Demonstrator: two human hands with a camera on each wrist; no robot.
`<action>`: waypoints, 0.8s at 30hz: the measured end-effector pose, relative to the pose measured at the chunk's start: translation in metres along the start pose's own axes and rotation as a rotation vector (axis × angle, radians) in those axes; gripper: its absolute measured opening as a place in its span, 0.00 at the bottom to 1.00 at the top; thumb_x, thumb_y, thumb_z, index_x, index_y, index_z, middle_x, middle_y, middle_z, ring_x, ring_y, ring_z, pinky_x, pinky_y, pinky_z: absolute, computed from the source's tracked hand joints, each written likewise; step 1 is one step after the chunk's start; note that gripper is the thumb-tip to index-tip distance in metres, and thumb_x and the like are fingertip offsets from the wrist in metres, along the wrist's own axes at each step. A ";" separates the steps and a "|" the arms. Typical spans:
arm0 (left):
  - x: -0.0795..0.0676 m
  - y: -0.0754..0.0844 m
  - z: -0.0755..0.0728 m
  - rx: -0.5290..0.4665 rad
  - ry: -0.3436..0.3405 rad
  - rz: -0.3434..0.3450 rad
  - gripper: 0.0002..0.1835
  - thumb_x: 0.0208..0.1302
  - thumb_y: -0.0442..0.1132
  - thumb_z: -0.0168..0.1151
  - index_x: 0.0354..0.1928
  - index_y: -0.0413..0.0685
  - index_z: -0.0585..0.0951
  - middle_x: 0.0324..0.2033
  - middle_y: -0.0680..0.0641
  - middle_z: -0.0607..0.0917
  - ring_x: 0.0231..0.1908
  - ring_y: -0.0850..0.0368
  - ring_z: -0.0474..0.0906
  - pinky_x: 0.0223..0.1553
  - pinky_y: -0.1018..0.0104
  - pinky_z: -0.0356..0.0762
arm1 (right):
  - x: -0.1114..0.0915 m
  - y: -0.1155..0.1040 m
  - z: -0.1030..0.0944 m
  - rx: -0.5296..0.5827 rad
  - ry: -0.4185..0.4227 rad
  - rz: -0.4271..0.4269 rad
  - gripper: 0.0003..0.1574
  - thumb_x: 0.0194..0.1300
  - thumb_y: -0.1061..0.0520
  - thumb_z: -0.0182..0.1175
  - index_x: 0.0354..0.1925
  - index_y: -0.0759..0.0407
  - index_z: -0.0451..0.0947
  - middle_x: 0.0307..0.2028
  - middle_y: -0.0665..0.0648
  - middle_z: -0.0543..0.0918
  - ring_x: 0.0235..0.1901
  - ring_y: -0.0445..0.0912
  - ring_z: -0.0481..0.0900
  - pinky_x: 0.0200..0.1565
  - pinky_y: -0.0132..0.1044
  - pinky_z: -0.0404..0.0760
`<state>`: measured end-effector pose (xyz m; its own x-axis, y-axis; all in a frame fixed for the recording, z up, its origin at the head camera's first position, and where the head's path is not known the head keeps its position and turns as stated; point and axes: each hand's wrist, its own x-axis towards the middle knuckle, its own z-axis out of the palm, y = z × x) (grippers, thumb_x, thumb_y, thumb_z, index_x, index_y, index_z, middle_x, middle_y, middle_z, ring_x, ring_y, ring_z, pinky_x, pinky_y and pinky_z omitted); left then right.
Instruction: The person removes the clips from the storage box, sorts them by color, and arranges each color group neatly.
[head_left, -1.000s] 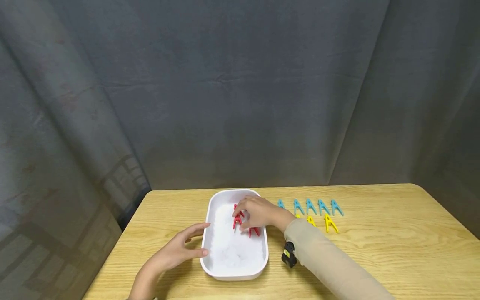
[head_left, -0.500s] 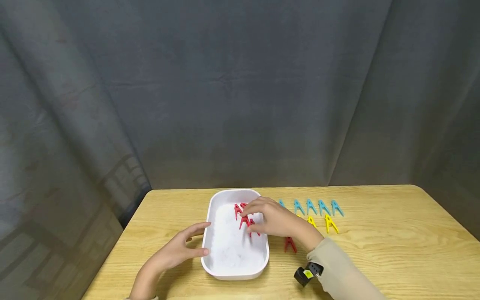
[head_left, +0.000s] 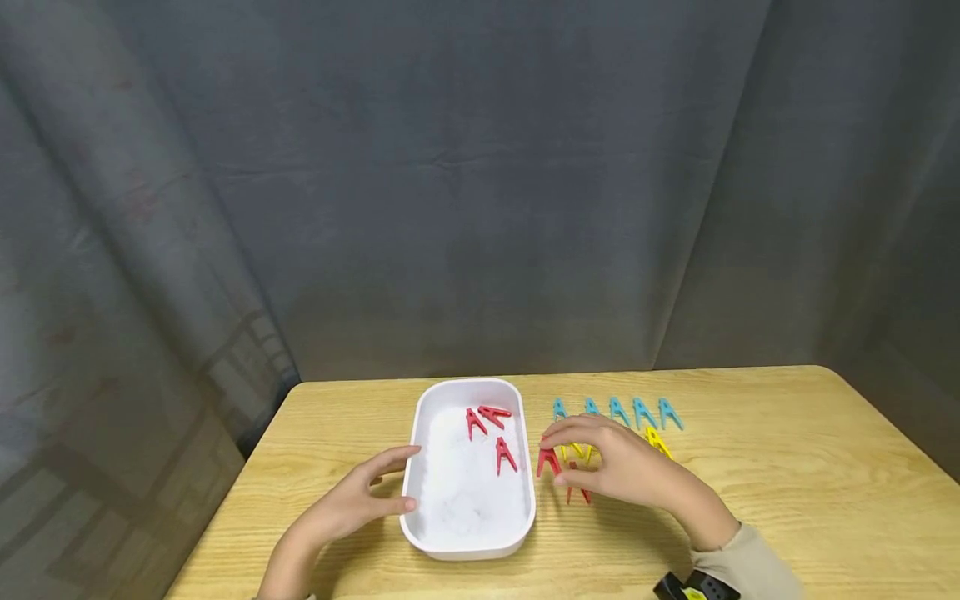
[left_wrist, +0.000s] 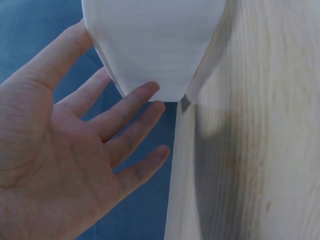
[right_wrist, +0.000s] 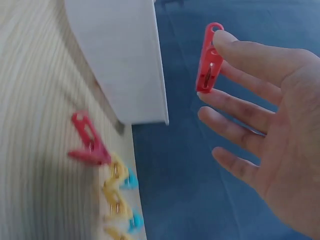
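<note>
My right hand (head_left: 626, 467) pinches a red clothespin (right_wrist: 209, 62) between thumb and fingers, just outside the tray's right wall. A second red clothespin (head_left: 581, 490) lies on the table under that hand, which partly covers it. Three more red clothespins lie apart inside the white tray (head_left: 468, 552), one of them (head_left: 506, 456) near its right wall. At the tray's left side is my left hand (head_left: 348, 504), with fingers and thumb extended to the rim. The left wrist view shows the same hand (left_wrist: 70, 155) spread against the tray's end, gripping nothing.
To the right of the tray, blue clothespins (head_left: 642, 412) stand in a row at the back. Yellow clothespins (head_left: 657, 442) form a row before them, partly hidden by my right hand. A grey curtain (head_left: 480, 208) hangs behind the wooden table (head_left: 787, 483).
My right hand has taken a red clothespin out of the tray and carried it right, over the tray's right rim. The left hand has stayed in place.
</note>
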<state>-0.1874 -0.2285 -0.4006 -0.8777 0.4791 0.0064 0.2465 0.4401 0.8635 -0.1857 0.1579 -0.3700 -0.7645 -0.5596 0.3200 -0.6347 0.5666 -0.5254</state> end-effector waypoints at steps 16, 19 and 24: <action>-0.002 -0.001 0.003 0.014 0.011 0.002 0.35 0.64 0.41 0.69 0.70 0.42 0.68 0.67 0.37 0.71 0.67 0.33 0.63 0.64 0.29 0.53 | -0.028 0.026 -0.014 0.011 -0.027 0.068 0.22 0.55 0.54 0.75 0.50 0.49 0.84 0.53 0.48 0.82 0.55 0.52 0.78 0.54 0.53 0.78; -0.002 0.000 0.002 0.020 0.011 0.000 0.35 0.64 0.41 0.69 0.70 0.42 0.68 0.67 0.38 0.70 0.67 0.33 0.63 0.64 0.29 0.53 | -0.028 0.031 -0.016 0.022 -0.048 0.101 0.23 0.55 0.53 0.75 0.50 0.52 0.84 0.54 0.51 0.81 0.54 0.53 0.79 0.52 0.51 0.80; -0.001 0.001 0.000 0.027 0.009 0.003 0.35 0.64 0.42 0.69 0.70 0.43 0.68 0.68 0.39 0.70 0.67 0.33 0.63 0.64 0.30 0.54 | -0.028 0.039 -0.016 0.021 -0.082 0.143 0.23 0.55 0.56 0.75 0.51 0.53 0.83 0.53 0.51 0.81 0.53 0.55 0.79 0.51 0.54 0.79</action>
<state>-0.1863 -0.2285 -0.4002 -0.8806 0.4737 0.0131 0.2597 0.4593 0.8495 -0.1910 0.2050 -0.3864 -0.8343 -0.5225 0.1759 -0.5173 0.6317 -0.5773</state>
